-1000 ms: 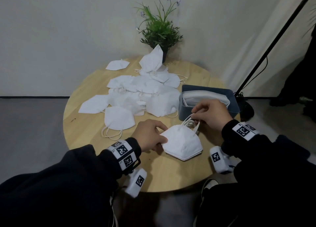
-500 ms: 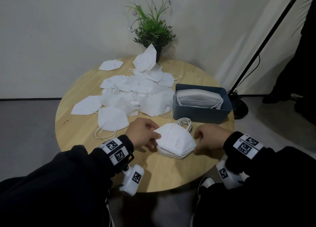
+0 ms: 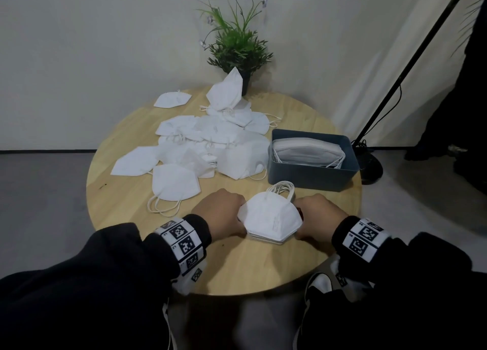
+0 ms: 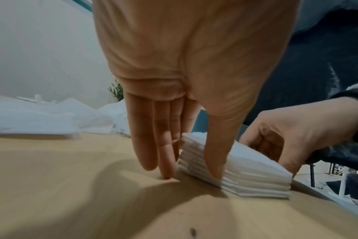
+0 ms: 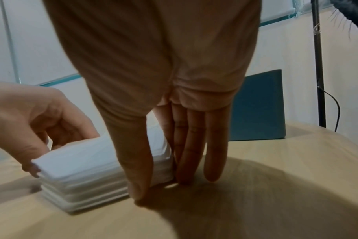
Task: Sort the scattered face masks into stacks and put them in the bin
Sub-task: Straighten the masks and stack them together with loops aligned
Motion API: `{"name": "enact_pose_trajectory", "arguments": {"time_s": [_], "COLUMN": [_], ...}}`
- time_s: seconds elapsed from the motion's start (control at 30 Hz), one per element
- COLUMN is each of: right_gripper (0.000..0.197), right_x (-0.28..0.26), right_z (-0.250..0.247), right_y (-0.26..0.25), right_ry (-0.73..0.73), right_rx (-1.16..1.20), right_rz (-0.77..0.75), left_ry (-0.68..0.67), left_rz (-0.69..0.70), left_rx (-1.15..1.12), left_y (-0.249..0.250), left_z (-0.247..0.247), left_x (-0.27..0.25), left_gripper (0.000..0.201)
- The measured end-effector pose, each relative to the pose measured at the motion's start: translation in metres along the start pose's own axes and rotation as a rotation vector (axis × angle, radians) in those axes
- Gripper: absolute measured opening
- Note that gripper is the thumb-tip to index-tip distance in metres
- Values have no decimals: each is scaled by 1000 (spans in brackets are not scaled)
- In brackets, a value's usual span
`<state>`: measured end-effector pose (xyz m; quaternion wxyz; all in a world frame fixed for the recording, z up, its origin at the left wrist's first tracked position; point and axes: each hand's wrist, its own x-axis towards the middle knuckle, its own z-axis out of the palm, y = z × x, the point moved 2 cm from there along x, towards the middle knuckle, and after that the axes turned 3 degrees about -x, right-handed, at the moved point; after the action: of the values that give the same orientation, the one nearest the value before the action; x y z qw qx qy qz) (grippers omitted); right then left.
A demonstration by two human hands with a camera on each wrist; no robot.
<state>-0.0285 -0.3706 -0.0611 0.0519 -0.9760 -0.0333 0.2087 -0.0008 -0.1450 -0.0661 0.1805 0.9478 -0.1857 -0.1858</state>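
Note:
A stack of white folded masks [image 3: 271, 218] lies near the front edge of the round wooden table [image 3: 126, 196], its ear loops [image 3: 283, 187] pointing toward the bin. My left hand [image 3: 233, 218] holds the stack's left end, and my right hand [image 3: 307, 218] holds its right end. In the left wrist view the left hand [image 4: 191, 174] has its thumb on the near edge of the stack [image 4: 255, 174] and its fingers behind the corner, tips on the table. The right hand [image 5: 161, 189] pinches the stack [image 5: 82, 165] the same way. The blue-grey bin [image 3: 311, 177] holds another mask stack [image 3: 307, 152].
Several loose white masks [image 3: 208, 144] lie scattered across the table's middle and left. One mask [image 3: 226, 90] leans on a potted plant [image 3: 237, 46] at the back. A black stand with a cable [image 3: 379, 107] rises to the right of the table.
My right hand left the ear loops at the stack's far side and came down to its right end. Both hands now squeeze the stack from its two ends.

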Motion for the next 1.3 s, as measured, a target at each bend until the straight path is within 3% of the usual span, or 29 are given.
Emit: {"name": "enact_pose_trajectory", "arguments": {"time_s": [0.23,0.5,0.67,0.9,1.3], "right_gripper": [30,19,41,17,25], "right_x": [2,2,-2,-2,-1], "right_z": [-1,4,7,6,8], "right_y": [5,5,0,-3,-1], "right_ry": [11,30,38,78,70], "right_rx": [112,134,99,104,171], "right_rz": [11,30,12,17,51], "left_ry": [-1,1,-26,-31,-20], "left_rz": [-31,-51,-67,-91,-91], "left_rx": [73,28,59,80,167], "left_y": [3,-2,0,2,2], "left_z": [-3,-4,0,0,0], "left_x": [2,5,5,7,7], "left_gripper": [38,35,31,27,17]}}
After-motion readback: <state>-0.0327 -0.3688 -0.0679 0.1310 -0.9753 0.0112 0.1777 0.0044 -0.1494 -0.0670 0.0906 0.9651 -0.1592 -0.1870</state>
